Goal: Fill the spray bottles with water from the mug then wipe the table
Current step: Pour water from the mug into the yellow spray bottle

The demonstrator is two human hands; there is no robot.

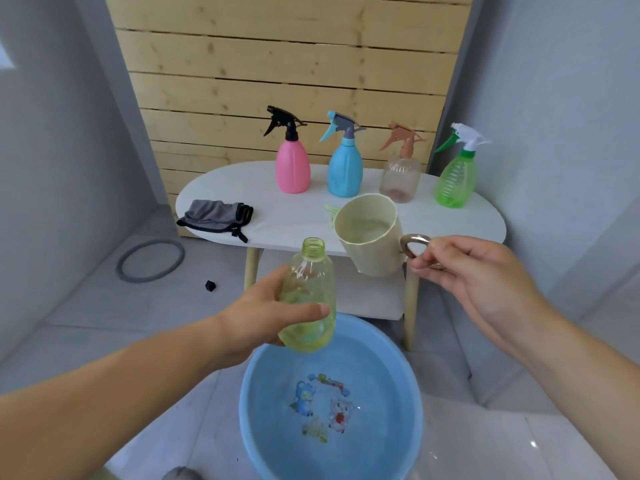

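Head view.

- We see the left forearm come in from 8 o'clock. The left hand [263, 317] is wrapped around the belly of an uncapped yellow-green bottle [308, 299], thumb across its front and fingers behind it.
- The bottle stands nearly upright at frame centre, threaded neck open at the top. It is held in the air above the far rim of the blue basin [391, 368], which sits on the floor at 6 o'clock with water in it.
- The right forearm enters from 4 o'clock. The right hand [474, 271] pinches the ring handle of the cream mug [370, 237] between thumb and curled fingers.
- The mug is off the table and tipped, its mouth leaning towards us. Water shows inside. Its rim is just beside the bottle neck, at the neck's 2 o'clock, and not touching it.
- The white oval table [277, 216] lies at 12 o'clock. Along its far edge stand four capped sprayers: pink bottle [292, 168], blue bottle [345, 171], clear brown bottle [400, 178] and green bottle [457, 178].
- A grey cloth [214, 214] lies crumpled on the table's left end, at 10 o'clock.
- A pale green piece [330, 209] is on the table, half hidden behind the mug. We cannot tell what it is.
- A grey ring [145, 279] lies on the floor at 9 o'clock.
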